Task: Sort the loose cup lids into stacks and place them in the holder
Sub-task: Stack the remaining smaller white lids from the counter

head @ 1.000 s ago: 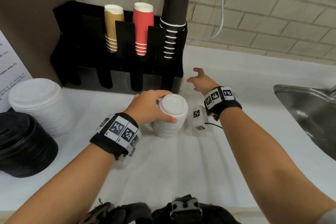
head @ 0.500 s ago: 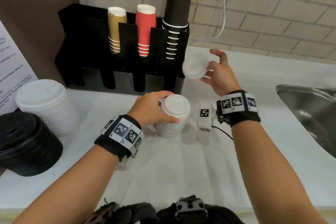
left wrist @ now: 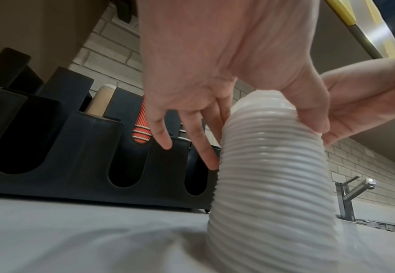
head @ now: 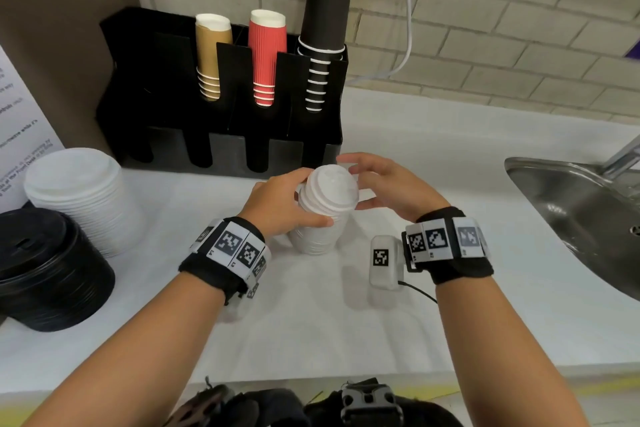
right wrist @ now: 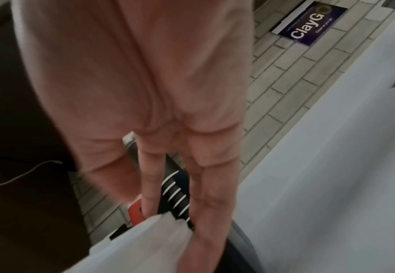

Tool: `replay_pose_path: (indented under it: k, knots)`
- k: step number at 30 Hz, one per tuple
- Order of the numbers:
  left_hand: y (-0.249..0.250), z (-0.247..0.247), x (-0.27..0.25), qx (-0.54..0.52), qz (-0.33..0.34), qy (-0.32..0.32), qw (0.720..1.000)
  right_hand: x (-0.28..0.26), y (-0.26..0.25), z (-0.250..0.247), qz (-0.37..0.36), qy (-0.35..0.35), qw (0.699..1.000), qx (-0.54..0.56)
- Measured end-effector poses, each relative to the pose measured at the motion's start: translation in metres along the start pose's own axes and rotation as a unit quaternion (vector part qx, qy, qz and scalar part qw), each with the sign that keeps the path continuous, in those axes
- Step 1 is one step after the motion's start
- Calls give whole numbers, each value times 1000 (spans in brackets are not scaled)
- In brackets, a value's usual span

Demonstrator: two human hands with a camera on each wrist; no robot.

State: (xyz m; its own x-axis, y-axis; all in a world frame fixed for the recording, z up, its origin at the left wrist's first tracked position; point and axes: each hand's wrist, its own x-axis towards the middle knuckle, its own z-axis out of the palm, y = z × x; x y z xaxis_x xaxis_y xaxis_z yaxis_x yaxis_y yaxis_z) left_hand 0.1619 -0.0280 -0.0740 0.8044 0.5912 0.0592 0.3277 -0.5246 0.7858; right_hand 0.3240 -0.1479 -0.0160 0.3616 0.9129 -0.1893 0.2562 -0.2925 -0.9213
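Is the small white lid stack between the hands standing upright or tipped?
Tipped slightly: the white lid stack leans right at its top, base on the counter; left hand grips its side.

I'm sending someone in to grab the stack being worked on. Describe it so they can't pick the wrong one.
Start at the black cup holder against the brick wall. On the white counter just in front of its right end stands a narrow stack of small white lids, with the left hand and right hand on it. The stacks at far left are wider.

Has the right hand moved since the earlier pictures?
Yes. The right hand has come from beside the black holder, back toward the person, and holds a white lid on the small lid stack.
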Motion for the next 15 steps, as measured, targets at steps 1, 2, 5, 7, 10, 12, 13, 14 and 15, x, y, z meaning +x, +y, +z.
replay_pose_path:
  k: [1,2,5,7,10,12,13,14,15]
  knots:
    - [1,0,-1,2,-1,3,1000,-3,1,0,-12,-1,1000,-20]
    - [2,1,-2,3,-3,5,1000,-5,2,1,-29,-5,998,-60]
    - [6,2,-4,9,-9,8,1000,-7,7,6,-80,4,976,-202]
    - [7,3,-5,10,-9,16,1000,-6,9,11,-97,27,971,-218]
    - [7,4,-6,17,-6,25,1000,-4,8,14,-108,35,967,-227]
    - [6,4,-5,14,-7,29,999,-3,6,14,-111,28,963,-244]
    - [6,4,-4,8,-6,31,999,-2,5,14,-113,25,960,-253]
    - [5,5,-3,0,-6,32,999,-2,4,14,-114,24,958,-263]
    - [5,6,-3,-7,-5,32,999,-2,4,15,-114,25,955,-273]
